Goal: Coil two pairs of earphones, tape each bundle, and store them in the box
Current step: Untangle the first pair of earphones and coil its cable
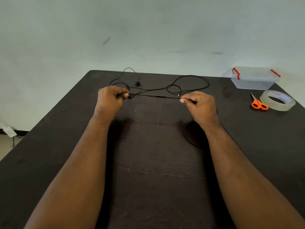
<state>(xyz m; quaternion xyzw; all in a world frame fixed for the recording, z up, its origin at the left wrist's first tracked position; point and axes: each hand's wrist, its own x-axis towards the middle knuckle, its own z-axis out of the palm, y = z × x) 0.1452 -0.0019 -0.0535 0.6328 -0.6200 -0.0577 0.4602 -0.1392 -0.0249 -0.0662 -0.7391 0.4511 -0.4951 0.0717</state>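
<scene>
Black earphone cable (155, 96) stretched taut btwn both hands, just above the dark desk (148, 162), w/ inline remote (160, 96) near mid-span. Left hand (110, 98) pinches cable w/ thumb + curled fingers; right hand (199, 104) pinches the other end the same way. Rest of the cable lies in loose loops (188, 83) behind the hands toward desk's far edge, earbud (137, 82) among them. Can't tell if one or two pairs in the tangle. Far right: clear plastic box (252, 80) w/ red latches, lid on. Nearer, clear tape roll (277, 100) flat on desk, orange-handled scissors (258, 103) just beside it on its left.
</scene>
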